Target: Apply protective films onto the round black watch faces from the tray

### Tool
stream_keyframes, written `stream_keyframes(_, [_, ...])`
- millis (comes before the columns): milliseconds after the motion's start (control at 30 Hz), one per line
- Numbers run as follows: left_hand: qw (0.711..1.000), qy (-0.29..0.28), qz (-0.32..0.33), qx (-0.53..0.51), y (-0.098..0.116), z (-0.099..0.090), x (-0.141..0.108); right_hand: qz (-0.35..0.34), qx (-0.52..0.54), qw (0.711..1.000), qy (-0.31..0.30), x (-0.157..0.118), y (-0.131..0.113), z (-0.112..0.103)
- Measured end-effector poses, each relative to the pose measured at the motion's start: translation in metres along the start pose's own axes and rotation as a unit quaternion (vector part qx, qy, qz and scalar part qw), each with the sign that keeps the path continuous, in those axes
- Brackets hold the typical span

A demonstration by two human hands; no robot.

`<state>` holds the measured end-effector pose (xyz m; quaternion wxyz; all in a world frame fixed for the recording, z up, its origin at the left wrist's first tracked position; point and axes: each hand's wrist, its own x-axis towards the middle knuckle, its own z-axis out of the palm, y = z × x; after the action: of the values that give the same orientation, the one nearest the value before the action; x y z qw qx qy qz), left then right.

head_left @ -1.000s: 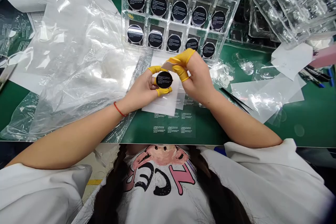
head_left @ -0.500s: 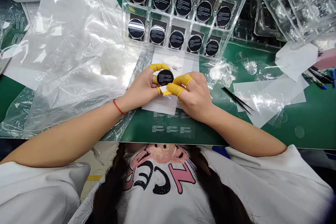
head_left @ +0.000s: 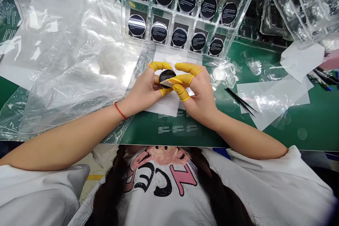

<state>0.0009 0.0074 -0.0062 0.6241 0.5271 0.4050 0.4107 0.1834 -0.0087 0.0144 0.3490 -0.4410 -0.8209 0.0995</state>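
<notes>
My left hand (head_left: 144,88) is closed around a round black watch (head_left: 166,74) with small white print on its face, gripping its edges between finger and thumb. My right hand (head_left: 202,93) pinches a small white strip (head_left: 166,82), which covers the lower part of the watch face. Yellow finger cots cover fingertips on both hands. Under my hands lie white paper sheets (head_left: 165,108). Just in front of me, a clear film with printed text blocks (head_left: 177,128) lies on the green table.
A clear tray (head_left: 173,17) of similar watches stands behind my hands. Plastic bags (head_left: 76,53) spread across the left side. On the right lie black tweezers (head_left: 240,101), a translucent sheet (head_left: 265,104), crumpled film scraps (head_left: 225,72) and pens (head_left: 321,77). More clear trays (head_left: 304,3) are stacked behind.
The white strip has moved from the watch's lower edge up over its face. My right hand's fingers have spread somewhat, with one fingertip now raised beside the watch.
</notes>
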Motion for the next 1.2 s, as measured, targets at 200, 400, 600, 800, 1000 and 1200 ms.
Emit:
stream_keyframes(200, [1.000,0.008,0.010,0.011,0.000,0.000,-0.001,-0.033,-0.061,0.997,0.024,-0.006,-0.005,0.007])
stream_keyframes(400, [0.999,0.016,0.004,0.032,-0.003,0.000,-0.001,-0.030,-0.105,0.994,0.029,-0.004,-0.004,0.011])
stream_keyframes(600, [0.999,0.001,0.031,0.020,-0.013,-0.003,0.001,-0.035,-0.130,0.991,0.016,0.008,0.010,0.019])
stream_keyframes(800, [0.999,-0.025,0.038,-0.006,-0.014,-0.004,0.005,-0.087,-0.154,0.981,0.076,0.015,0.019,0.027])
stream_keyframes(1000, [0.999,-0.031,0.020,-0.037,-0.009,-0.004,0.006,-0.017,-0.128,0.992,-0.002,0.021,0.024,0.027])
stream_keyframes(1200, [0.999,-0.006,-0.021,-0.033,0.002,-0.001,0.004,0.051,-0.063,0.996,-0.041,0.033,0.018,0.016])
